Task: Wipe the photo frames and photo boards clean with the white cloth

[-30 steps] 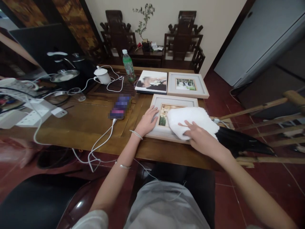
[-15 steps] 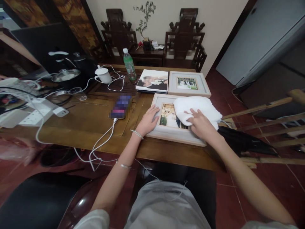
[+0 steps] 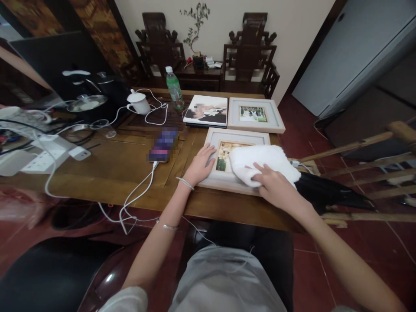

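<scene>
A light wooden photo frame (image 3: 227,139) lies flat near the table's front edge. My left hand (image 3: 200,164) rests flat on its left border with fingers spread, holding it down. My right hand (image 3: 274,187) presses a white cloth (image 3: 264,163) onto the frame's glass with fingers lying flat on it. The cloth covers the right half of the picture. A second framed photo (image 3: 256,115) and a photo print or album (image 3: 207,111) lie side by side just behind.
A phone (image 3: 163,144) on a white cable lies left of the frame. Farther left are a white cup (image 3: 138,102), a green bottle (image 3: 174,89), a power strip (image 3: 48,157) and pans. A black folded umbrella (image 3: 328,196) lies at the table's right edge. Two dark chairs stand behind.
My right hand slid the cloth away toward the frame's far right, then back toward me and left over the glass. My left hand has stayed on the frame's edge.
</scene>
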Available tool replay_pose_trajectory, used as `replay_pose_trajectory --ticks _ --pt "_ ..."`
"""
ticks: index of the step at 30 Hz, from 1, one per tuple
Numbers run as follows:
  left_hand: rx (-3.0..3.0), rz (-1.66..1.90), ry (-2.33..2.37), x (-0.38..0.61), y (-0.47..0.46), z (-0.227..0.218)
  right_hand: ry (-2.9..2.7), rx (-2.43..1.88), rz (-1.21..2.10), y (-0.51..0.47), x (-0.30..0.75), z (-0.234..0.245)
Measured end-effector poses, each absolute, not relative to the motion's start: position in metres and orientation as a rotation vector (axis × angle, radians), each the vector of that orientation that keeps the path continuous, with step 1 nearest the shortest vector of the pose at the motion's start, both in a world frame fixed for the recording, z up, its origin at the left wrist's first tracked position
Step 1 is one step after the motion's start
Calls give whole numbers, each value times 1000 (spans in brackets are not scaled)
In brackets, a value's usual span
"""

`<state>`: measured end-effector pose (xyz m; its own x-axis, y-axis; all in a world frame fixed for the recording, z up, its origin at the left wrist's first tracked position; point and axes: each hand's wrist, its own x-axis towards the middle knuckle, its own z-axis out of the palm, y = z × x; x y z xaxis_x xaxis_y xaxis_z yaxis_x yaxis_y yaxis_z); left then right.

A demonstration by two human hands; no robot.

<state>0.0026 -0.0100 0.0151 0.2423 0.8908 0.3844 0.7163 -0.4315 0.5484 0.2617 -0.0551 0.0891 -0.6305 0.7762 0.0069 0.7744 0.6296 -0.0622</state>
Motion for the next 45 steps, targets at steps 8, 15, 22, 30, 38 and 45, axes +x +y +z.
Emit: replay_pose_trajectory --ticks 8,15,22,30,38,45 --pt "2235 957 1513 4 -12 18 -2693 -1357 -122 -10 260 65" --pt "2225 932 1517 4 -12 16 -2687 -1263 -246 -16 261 54" --pt "2238 926 1528 3 -14 16 -2690 -1274 -188 -8 268 58" --pt "2265 930 1527 4 -13 16 -2733 -1363 -212 0 263 64" --pt "2253 944 1511 4 -12 15 -2933 -1263 97 -82 250 100" --pt "2250 960 1513 3 -10 12 -2820 -1279 119 -74 254 90"
